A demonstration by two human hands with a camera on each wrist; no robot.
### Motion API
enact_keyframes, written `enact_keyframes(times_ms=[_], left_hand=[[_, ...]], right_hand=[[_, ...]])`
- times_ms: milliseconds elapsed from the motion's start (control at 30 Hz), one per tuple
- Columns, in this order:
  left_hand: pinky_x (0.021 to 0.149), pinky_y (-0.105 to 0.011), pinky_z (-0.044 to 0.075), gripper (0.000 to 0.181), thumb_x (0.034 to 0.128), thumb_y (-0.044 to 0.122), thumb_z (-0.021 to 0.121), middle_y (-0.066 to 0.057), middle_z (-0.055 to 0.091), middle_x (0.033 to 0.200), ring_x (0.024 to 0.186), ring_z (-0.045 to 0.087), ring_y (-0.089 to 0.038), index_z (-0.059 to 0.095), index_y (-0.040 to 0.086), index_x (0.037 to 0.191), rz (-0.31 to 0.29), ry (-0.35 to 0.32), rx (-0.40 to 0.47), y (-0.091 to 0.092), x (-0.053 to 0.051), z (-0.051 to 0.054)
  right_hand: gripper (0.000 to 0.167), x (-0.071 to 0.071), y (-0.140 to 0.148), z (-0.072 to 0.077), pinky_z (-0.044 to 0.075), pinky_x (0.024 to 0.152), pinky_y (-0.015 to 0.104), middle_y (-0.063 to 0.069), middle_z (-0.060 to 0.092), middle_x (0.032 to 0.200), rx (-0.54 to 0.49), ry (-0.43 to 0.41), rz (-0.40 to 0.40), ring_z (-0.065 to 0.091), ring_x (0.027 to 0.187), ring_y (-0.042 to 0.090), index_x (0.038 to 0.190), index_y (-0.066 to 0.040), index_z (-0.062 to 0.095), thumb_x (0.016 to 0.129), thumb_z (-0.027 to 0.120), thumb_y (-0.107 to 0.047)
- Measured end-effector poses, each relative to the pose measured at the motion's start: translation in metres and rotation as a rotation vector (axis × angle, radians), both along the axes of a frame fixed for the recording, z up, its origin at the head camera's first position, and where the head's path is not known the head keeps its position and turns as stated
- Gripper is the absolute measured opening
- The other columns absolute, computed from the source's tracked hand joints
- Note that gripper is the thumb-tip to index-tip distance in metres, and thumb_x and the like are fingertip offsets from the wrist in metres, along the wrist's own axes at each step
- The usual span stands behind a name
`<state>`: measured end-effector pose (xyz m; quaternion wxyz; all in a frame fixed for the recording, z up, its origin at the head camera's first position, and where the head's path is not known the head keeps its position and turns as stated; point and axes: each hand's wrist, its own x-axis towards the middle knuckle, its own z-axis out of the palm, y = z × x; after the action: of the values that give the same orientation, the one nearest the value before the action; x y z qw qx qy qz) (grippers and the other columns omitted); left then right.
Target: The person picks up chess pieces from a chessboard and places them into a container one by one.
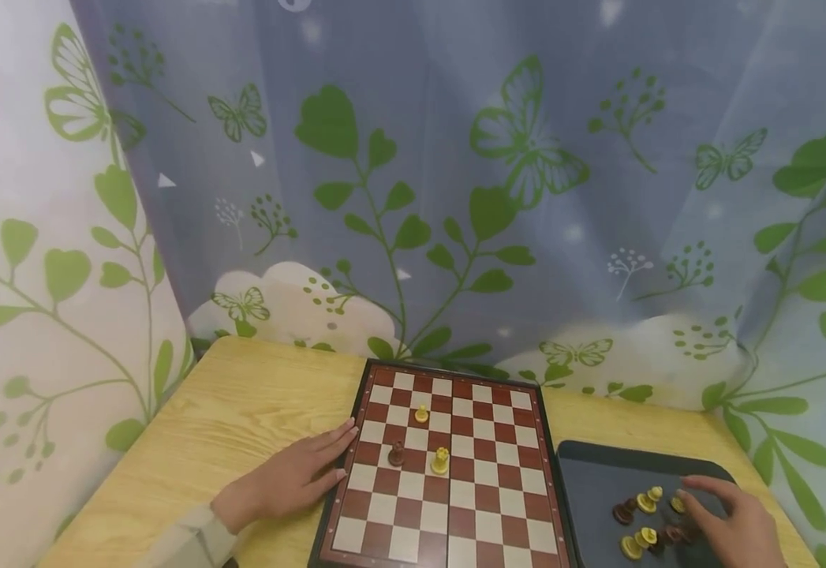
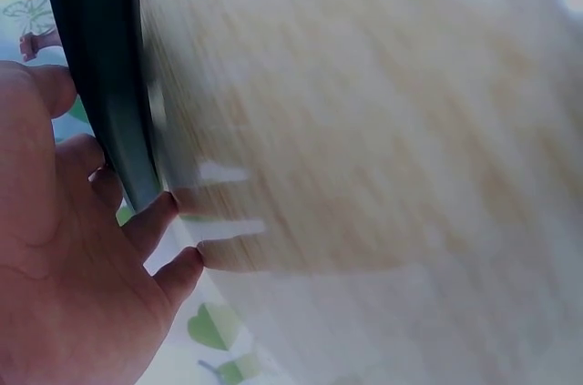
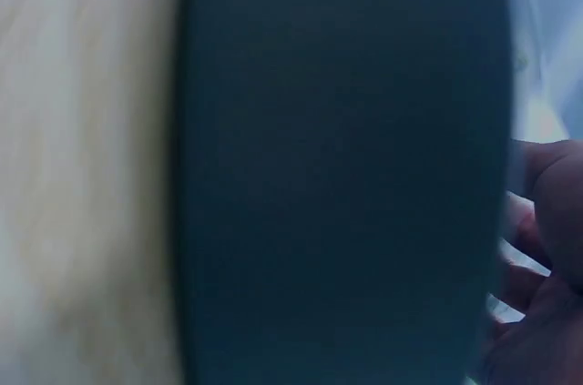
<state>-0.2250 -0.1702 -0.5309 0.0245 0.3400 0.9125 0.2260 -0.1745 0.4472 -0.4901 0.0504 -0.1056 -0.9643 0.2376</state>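
Observation:
A folding chessboard [image 1: 474, 473] with brown and white squares lies on the table. My left hand [image 1: 292, 476] rests at its left edge, fingers extended and fingertips touching the rim; the left wrist view shows that hand [image 2: 82, 248] against the board's dark side [image 2: 105, 57]. On the board stand a yellow pawn [image 1: 422, 414], a dark brown piece [image 1: 396, 454] and a yellow rook [image 1: 441, 461]. Over the dark tray [image 1: 597, 465], my right hand [image 1: 735, 525] has thumb and forefinger apart beside a small yellow piece [image 1: 678, 502]. In the right wrist view, that hand's [image 3: 547, 248] fingertips are hidden.
Several other yellow [image 1: 649, 498] and brown [image 1: 624, 511] chess pieces lie in the tray, right of the board. The wooden table [image 1: 263, 394] extends left of the board. A patterned curtain [image 1: 413, 197] hangs behind.

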Motion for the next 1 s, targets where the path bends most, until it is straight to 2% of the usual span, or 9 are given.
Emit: enact_keyframes(times_ms=[133,200,367,567,733,1000], left_hand=[[0.115,-0.061,0.036,0.06,0.1099,0.039,0.04,-0.011,0.027,0.167,0.147,0.037,-0.038,0.032,0.007,0.16,-0.002,0.003,-0.002,0.0,0.002,-0.001],[0.115,-0.062,0.036,0.06,0.1101,0.039,0.04,-0.011,0.026,0.167,0.147,0.037,-0.039,0.031,0.007,0.16,-0.002,-0.002,-0.005,0.0,0.003,-0.001],[0.114,-0.063,0.035,0.06,0.1102,0.038,0.039,-0.012,0.026,0.167,0.147,0.037,-0.04,0.031,0.005,0.16,0.0,-0.022,-0.004,0.0,0.004,0.003],[0.116,-0.062,0.033,0.06,0.1102,0.038,0.039,-0.01,0.023,0.168,0.149,0.035,-0.038,0.029,0.007,0.16,0.01,-0.029,-0.02,-0.003,0.003,0.003],[0.117,-0.062,0.033,0.061,0.1104,0.038,0.039,-0.011,0.022,0.168,0.149,0.033,-0.039,0.028,0.006,0.161,-0.007,-0.002,-0.016,-0.002,-0.001,0.001],[0.117,-0.062,0.033,0.06,0.1107,0.037,0.038,-0.013,0.022,0.169,0.15,0.032,-0.039,0.027,0.005,0.161,-0.013,-0.001,-0.02,0.0,0.0,-0.001]], right_hand=[[0.028,0.001,-0.026,0.009,0.053,0.082,0.062,0.028,0.069,0.12,0.017,0.177,0.106,0.062,0.108,0.048,0.115,-0.001,0.074,0.093,0.075,-0.018],[0.024,0.0,-0.043,0.016,0.052,0.082,0.061,0.025,0.07,0.119,0.015,0.231,0.163,0.063,0.105,0.044,0.113,-0.003,0.076,0.092,0.076,-0.015],[0.02,-0.008,-0.092,0.032,0.047,0.085,0.064,0.021,0.069,0.123,-0.029,0.271,0.305,0.058,0.113,0.044,0.11,-0.007,0.077,0.09,0.077,-0.012],[0.018,-0.021,-0.15,0.043,0.046,0.09,0.065,0.011,0.07,0.119,-0.075,0.31,0.473,0.055,0.116,0.04,0.105,-0.014,0.078,0.088,0.079,-0.008],[0.021,-0.031,-0.191,0.044,0.05,0.093,0.06,0.003,0.069,0.12,-0.113,0.262,0.565,0.055,0.119,0.034,0.109,-0.02,0.076,0.09,0.077,-0.009],[0.033,-0.042,-0.247,0.039,0.05,0.097,0.054,0.002,0.067,0.125,-0.078,0.155,0.69,0.055,0.122,0.029,0.125,-0.014,0.07,0.093,0.076,-0.015]])
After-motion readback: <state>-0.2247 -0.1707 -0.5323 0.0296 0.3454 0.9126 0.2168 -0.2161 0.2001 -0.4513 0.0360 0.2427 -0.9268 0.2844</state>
